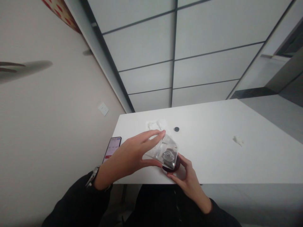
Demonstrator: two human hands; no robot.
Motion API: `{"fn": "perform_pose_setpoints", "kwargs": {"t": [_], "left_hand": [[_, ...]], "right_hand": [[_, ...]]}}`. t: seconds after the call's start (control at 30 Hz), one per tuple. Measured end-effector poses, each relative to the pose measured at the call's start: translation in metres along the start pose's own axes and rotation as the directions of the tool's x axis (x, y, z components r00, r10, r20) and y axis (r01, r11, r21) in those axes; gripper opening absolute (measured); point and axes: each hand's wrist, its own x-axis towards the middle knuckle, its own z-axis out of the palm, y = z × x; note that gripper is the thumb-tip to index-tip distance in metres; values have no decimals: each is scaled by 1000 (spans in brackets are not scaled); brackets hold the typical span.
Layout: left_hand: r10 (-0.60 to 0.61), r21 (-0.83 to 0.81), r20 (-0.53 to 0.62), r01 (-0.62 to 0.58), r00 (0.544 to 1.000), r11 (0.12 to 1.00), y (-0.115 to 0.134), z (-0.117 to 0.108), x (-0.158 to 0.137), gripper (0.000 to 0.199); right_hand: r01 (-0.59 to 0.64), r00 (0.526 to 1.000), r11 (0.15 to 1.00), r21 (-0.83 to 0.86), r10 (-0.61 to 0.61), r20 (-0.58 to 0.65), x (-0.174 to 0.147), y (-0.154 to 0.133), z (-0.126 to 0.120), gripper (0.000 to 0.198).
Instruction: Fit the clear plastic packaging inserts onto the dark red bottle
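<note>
A clear, boxy plastic container (169,151) is tilted near the table's front edge, with a round clear shape visible in it. My left hand (134,153) grips its near side, thumb below and fingers above. Directly under the container, a dark reddish-brown round object (177,165) is partly covered by it. My right hand (189,179) is closed around the right and lower side of that round object. The container overlaps the round object; whether they touch I cannot tell.
A small dark disc (176,129) lies on the white table (208,126) beyond my hands. Whitish, translucent packaging (155,124) sits behind my left hand. A phone (113,145) with a lit screen lies at the left edge. Crumpled white tissue (238,140) is farther right.
</note>
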Motion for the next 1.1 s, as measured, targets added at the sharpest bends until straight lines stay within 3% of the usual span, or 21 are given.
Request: {"fn": "perform_pose_setpoints", "kwargs": {"t": [1.1], "left_hand": [[37, 120, 79, -46, 996, 992, 14, -13, 12, 83]], "right_hand": [[-25, 1000, 1000, 0, 25, 3, 1, -1, 0, 78]]}}
